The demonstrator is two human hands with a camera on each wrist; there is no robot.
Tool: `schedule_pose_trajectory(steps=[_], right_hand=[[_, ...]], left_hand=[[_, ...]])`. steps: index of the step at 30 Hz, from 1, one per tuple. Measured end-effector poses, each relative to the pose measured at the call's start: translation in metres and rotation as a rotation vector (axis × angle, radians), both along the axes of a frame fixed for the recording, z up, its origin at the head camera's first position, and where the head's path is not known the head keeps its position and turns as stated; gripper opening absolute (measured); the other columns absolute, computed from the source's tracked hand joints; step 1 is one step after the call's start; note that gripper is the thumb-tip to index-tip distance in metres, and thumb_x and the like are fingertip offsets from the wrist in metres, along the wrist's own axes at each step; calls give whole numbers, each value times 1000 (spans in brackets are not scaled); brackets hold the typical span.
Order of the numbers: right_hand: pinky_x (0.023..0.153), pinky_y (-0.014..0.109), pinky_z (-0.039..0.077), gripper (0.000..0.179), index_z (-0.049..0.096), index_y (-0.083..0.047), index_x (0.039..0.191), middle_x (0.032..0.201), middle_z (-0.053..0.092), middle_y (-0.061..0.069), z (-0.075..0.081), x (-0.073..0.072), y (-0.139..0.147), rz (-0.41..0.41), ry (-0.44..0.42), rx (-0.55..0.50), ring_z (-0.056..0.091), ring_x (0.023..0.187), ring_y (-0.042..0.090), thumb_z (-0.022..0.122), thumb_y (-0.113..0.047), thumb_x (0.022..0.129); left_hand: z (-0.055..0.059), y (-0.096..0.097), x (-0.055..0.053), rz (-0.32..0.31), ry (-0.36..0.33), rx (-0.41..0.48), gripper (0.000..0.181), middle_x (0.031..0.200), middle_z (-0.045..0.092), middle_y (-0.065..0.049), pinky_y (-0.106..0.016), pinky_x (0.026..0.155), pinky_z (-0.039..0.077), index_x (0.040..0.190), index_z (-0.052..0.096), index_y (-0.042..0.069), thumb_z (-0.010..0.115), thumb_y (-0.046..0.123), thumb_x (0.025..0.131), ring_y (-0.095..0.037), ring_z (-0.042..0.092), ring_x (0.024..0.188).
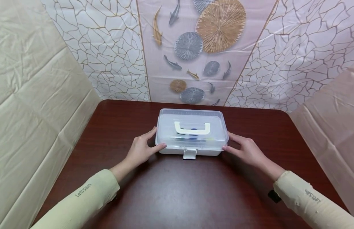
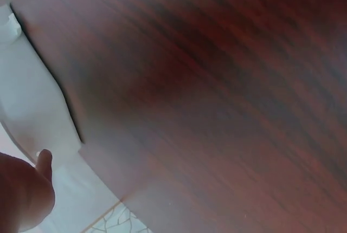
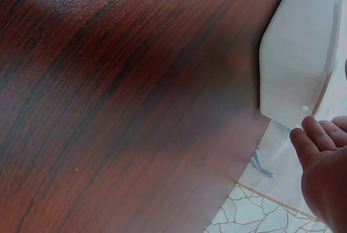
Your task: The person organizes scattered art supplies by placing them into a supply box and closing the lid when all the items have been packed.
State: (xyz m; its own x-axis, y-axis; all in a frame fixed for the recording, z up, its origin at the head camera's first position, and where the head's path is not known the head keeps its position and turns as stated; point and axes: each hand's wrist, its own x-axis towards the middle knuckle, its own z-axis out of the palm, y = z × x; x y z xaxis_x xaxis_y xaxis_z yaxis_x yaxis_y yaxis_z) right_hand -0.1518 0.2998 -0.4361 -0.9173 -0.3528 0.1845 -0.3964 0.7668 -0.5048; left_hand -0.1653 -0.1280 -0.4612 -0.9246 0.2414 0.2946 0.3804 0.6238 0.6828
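Observation:
A storage box (image 1: 165, 127) with a clear lid and white base sits on the table, its lid down. On the lid lies a white carrying handle (image 1: 192, 131), and a white latch (image 1: 189, 154) juts out at the front middle. Blue, green and yellow shapes show dimly through the plastic. My left hand (image 1: 141, 149) grips the box's left end, thumb at the front corner and fingers along the side. At the opposite end my right hand (image 1: 247, 152) holds it likewise. Both wrist views show the box's white wall (image 2: 38, 92) from low down, partly out of frame.
The dark red-brown table (image 1: 177, 190) has rounded far corners. Behind it hangs a patterned cloth (image 1: 191, 76) with fish and round leaves. Beige cloth walls (image 1: 31, 111) rise on the left and right. A small black object (image 1: 274, 196) shows at the right sleeve cuff.

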Motion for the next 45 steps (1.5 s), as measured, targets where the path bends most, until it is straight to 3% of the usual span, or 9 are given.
schedule_pose_trajectory(steps=[6,10,21,24,28,31,35,39,45], right_hand=[[102,63,54,67,56,-2,154,147,63,22,0,0,-1,-11,13,-1,63,132,43,83,-23,97],[101,62,55,66,58,-1,152,144,65,22,0,1,-2,-15,27,-5,64,130,42,84,-21,96],[104,58,54,63,59,-5,153,146,65,16,11,14,8,-85,-13,13,63,133,38,80,-31,100],[106,36,55,59,62,-7,150,143,69,12,23,23,10,-94,10,10,64,132,35,80,-32,100],[96,4,42,49,70,-11,143,135,74,7,42,36,9,-90,46,-20,68,126,22,81,-29,99],[92,1,42,43,73,-14,140,131,76,5,52,45,4,-76,32,-71,66,120,3,81,-25,99],[90,6,50,39,73,-13,139,131,76,4,58,53,-6,-27,-39,-156,63,116,-9,77,-20,102],[93,15,56,36,71,-5,140,129,76,8,52,57,-23,74,-182,-297,69,119,2,72,-13,105],[100,21,56,40,63,7,144,132,72,20,26,57,-51,197,-454,-462,71,122,14,64,-14,109]], left_hand=[[-1,2,2,10,-137,124,85,154,54,-19,-42,99,59,156,51,0,91,33,89,-29,71,120],[0,4,3,-15,-206,231,82,154,54,-20,-35,96,60,158,48,1,89,25,91,-29,69,123],[-1,7,3,-6,-201,266,80,152,56,-19,-36,97,59,156,51,1,90,22,90,-29,69,124],[-1,8,3,0,-201,268,79,153,55,-18,-37,98,59,156,51,1,90,22,90,-29,69,124],[0,8,4,17,-203,265,78,153,55,-16,-37,98,60,155,52,2,91,22,89,-28,69,124],[-1,7,4,34,-207,265,78,152,57,-15,-37,98,60,155,53,3,91,23,89,-27,69,123],[-2,7,4,42,-223,278,78,152,57,-15,-37,98,59,155,54,5,91,23,89,-27,69,124],[-4,8,5,40,-243,298,79,152,57,-14,-36,99,59,156,53,6,91,23,89,-26,68,126],[-7,7,5,44,-249,312,79,153,57,-13,-37,100,59,156,53,6,91,23,89,-26,68,127]])
